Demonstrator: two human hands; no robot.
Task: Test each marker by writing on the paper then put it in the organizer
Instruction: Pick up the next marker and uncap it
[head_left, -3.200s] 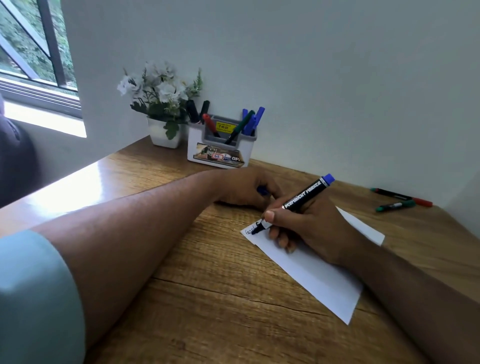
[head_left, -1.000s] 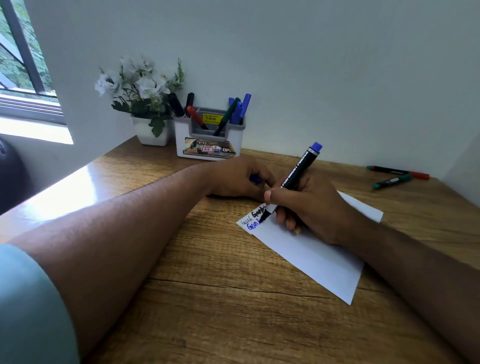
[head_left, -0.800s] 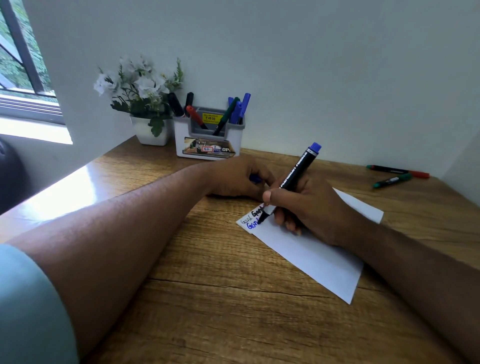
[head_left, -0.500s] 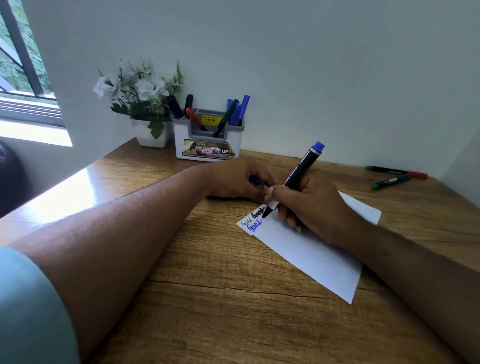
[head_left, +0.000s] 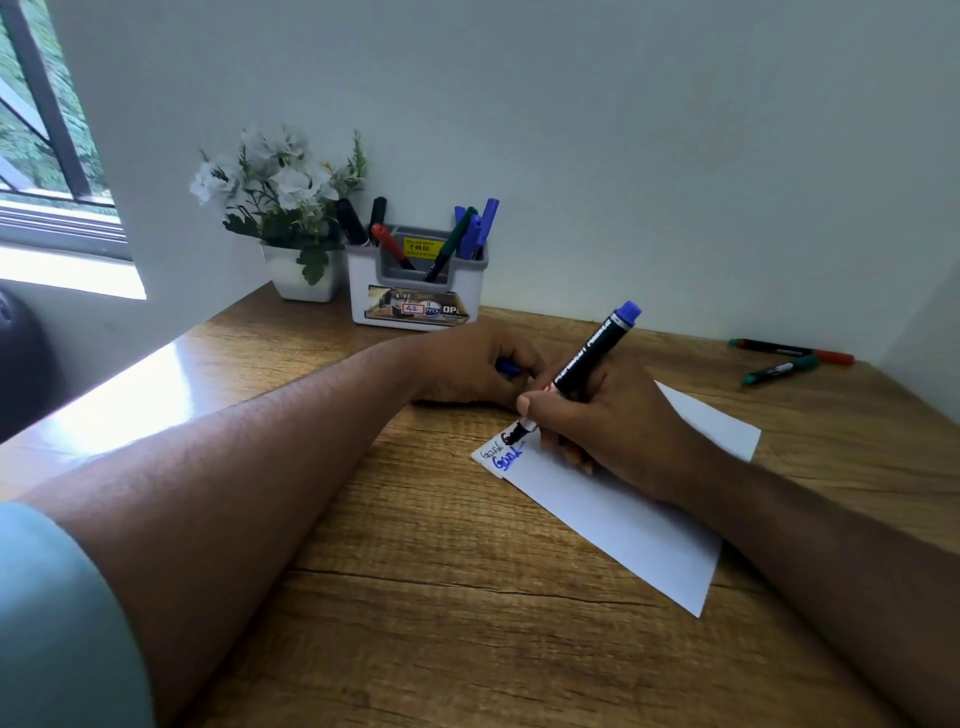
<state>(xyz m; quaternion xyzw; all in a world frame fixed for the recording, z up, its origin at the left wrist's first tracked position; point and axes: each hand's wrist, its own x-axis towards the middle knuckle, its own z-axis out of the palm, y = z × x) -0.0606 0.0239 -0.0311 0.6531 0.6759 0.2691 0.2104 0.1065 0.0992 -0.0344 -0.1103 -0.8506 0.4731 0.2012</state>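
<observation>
We see the right hand (head_left: 602, 421) gripping a black marker (head_left: 587, 358) with a blue end, tip on the paper (head_left: 613, 509) beneath it. Just left, the left hand (head_left: 467, 364) curls round a blue cap (head_left: 506, 368).

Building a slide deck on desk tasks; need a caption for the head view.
Right hand writes with a blue-ended black marker on white paper; left hand holds its blue cap.

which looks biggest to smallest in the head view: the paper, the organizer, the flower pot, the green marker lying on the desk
1. paper, though it lies nearest the camera
2. organizer
3. flower pot
4. green marker

The organizer and pot sit side by side at the wall, so that pair compares fairly.
</observation>
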